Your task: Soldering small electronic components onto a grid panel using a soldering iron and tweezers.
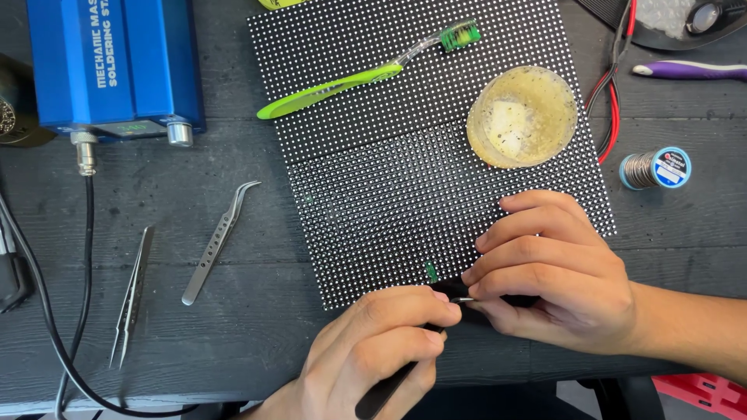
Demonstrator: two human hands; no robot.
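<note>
Both hands at near edge of dotted black panel [436, 148]: left hand [373, 350] gripping dark tool [389, 393], right hand [556, 268] pinching its thin metal tip [464, 299]. Green toothbrush [366, 70], round yellowish dish [523, 117] lying on panel.

Bench lot, qty per kind, all lying on dark table [233, 350]: tweezers x2, one curved [218, 243], one straight [132, 299]; LED dot panel [405, 155] x1; toothbrush [366, 74] x1, green; round dish [523, 117] x1; solder spool [657, 169] x1; blue station [113, 62] x1; hands working x2, left [373, 354], right [552, 272].
</note>
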